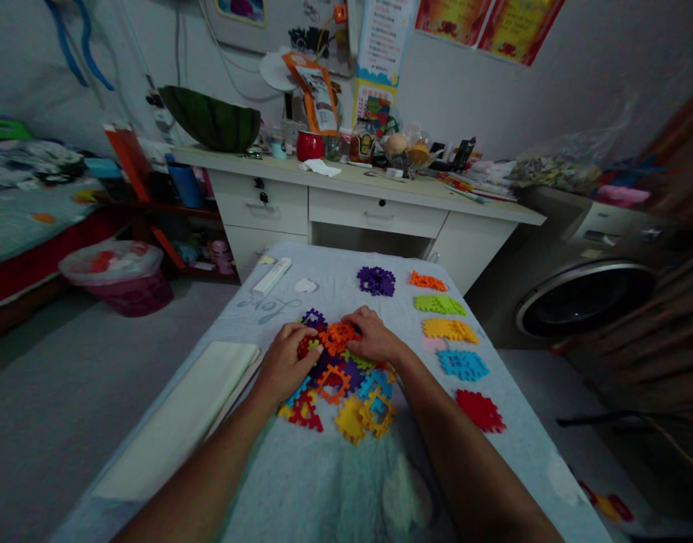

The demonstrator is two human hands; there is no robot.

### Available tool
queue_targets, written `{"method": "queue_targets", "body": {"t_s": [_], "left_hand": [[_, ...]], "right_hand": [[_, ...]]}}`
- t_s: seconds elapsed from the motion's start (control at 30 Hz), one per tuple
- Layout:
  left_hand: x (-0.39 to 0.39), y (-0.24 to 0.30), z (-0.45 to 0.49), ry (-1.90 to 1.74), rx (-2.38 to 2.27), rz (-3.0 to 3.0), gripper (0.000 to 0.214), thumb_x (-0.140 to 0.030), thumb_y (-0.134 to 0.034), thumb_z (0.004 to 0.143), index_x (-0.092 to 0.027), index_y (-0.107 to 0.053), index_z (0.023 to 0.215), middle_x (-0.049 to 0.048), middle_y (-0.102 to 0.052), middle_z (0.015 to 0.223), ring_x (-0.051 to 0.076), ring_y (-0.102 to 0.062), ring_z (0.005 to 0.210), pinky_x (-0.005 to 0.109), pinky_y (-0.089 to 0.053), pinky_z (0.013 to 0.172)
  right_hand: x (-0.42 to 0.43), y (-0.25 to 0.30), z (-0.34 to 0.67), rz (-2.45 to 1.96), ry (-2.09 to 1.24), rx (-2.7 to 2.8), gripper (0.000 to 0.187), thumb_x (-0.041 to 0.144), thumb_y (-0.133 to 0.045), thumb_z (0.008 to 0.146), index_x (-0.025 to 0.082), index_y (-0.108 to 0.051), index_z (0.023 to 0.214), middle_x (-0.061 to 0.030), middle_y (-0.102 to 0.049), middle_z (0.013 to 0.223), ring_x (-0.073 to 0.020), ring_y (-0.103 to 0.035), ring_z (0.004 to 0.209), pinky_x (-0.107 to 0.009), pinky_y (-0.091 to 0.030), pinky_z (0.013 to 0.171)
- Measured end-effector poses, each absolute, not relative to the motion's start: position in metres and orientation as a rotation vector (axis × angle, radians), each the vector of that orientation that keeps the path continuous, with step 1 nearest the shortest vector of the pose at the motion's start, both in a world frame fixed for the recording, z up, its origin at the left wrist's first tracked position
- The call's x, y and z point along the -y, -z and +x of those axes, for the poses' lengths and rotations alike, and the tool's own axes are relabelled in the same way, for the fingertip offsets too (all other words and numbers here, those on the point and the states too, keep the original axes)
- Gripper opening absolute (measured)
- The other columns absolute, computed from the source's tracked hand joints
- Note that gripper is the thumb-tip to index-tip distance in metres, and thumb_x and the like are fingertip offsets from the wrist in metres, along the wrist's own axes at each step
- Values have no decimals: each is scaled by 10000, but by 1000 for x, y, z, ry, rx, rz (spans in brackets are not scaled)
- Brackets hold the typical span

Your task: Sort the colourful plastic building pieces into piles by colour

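Observation:
A mixed heap of toothed plastic building tiles [333, 383] in several colours lies on the cloth-covered table before me. My left hand [289, 360] is at the heap's left side, thumb and fingers closed around a red tile [305, 347]. From the right, my right hand [372, 336] grips an orange tile [339, 336] on top of the heap; its fingertips are partly hidden. Sorted by colour beyond and beside the heap are purple tiles [376, 280], orange tiles [428, 281], green tiles [440, 304], yellow tiles [451, 330], blue tiles [463, 365] and red tiles [480, 411].
A folded cream cloth [179, 415] lies along the table's left side, with a white remote-like stick [272, 276] farther back. Behind stands a white desk [267, 204] crowded with items, including a cut watermelon [213, 121]. A washing machine [584, 241] is at right.

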State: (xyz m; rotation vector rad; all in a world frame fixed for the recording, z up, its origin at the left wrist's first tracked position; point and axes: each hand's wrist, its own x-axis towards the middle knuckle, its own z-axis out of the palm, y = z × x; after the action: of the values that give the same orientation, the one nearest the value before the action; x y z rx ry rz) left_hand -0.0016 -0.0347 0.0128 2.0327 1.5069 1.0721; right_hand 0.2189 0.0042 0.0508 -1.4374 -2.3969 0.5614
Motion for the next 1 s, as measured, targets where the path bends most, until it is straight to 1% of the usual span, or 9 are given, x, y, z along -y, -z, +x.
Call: {"method": "queue_targets", "body": {"t_s": [0.1, 0.2, 0.27, 0.37, 0.47, 0.67, 0.8, 0.9, 1.0], "left_hand": [[35, -14, -2, -1085, -1506, 2031, 271, -393, -569, 835, -216, -664, 1017, 56, -560, 1084, 232, -576, 1071, 398, -464, 987], [36, -15, -2, -1082, -1509, 2021, 276, -403, -571, 833, -215, -669, 1010, 58, -567, 1096, 238, -577, 1081, 405, -462, 993], [36, -15, -2, -1076, -1499, 2018, 283, -412, -560, 842, -217, -666, 1017, 58, -569, 1109, 239, -573, 1098, 404, -456, 1000], [36, -14, -3, -1069, -1483, 2015, 302, -433, -541, 861, -219, -655, 1042, 57, -563, 1129, 237, -566, 1120, 402, -442, 1016], [36, -14, -3, -1060, -1473, 2010, 316, -449, -526, 877, -220, -646, 1058, 57, -561, 1127, 233, -566, 1119, 401, -441, 1014], [37, -16, -3, -1058, -1449, 2032, 331, -459, -507, 892, -212, -637, 1069, 62, -576, 1123, 225, -575, 1092, 398, -454, 994], [38, -17, -2, -1051, -1469, 2071, 354, -469, -499, 891, -205, -638, 1082, 78, -574, 1196, 242, -555, 1152, 427, -436, 1027], [38, -17, -2, -1041, -1495, 2092, 362, -478, -502, 883, -212, -646, 1081, 84, -569, 1254, 256, -545, 1187, 453, -422, 1048], [38, -17, -2, -1028, -1497, 2102, 374, -494, -517, 869, -214, -656, 1075, 88, -583, 1262, 261, -556, 1184, 456, -431, 1044]], "right_hand": [[-5, -50, 219, -1386, -568, 2412, 484, 208, -684, 740, 165, -593, 1213, -116, -504, 1299, -258, -453, 1206, -412, -348, 1032], [-6, -48, 220, -1324, -635, 2417, 413, 200, -672, 761, 164, -602, 1166, -94, -587, 1189, -240, -514, 1130, -410, -369, 1014], [-7, -48, 221, -1295, -672, 2393, 451, 211, -696, 752, 165, -585, 1186, -91, -592, 1170, -230, -534, 1089, -401, -394, 984], [-9, -47, 224, -1236, -667, 2345, 550, 218, -734, 730, 160, -547, 1244, -98, -564, 1199, -222, -525, 1100, -385, -407, 978], [-15, -46, 234, -1227, -630, 2275, 539, 225, -728, 742, 155, -548, 1245, -98, -560, 1192, -214, -524, 1116, -377, -403, 998], [-27, -45, 261, -1486, -522, 2062, 483, 191, -662, 763, 179, -563, 1236, -102, -579, 1242, -221, -538, 1162, -394, -406, 1014], [-26, -46, 267, -1689, -564, 2008, 527, 213, -666, 769, 153, -546, 1279, -132, -563, 1316, -243, -536, 1200, -378, -417, 1012], [-24, -48, 266, -1780, -607, 2030, 568, 203, -644, 788, 146, -505, 1335, -137, -550, 1347, -234, -557, 1173, -349, -433, 987], [-23, -48, 264, -1823, -573, 2083, 571, 168, -622, 792, 142, -495, 1348, -134, -564, 1336, -223, -571, 1146, -320, -431, 967]]}}
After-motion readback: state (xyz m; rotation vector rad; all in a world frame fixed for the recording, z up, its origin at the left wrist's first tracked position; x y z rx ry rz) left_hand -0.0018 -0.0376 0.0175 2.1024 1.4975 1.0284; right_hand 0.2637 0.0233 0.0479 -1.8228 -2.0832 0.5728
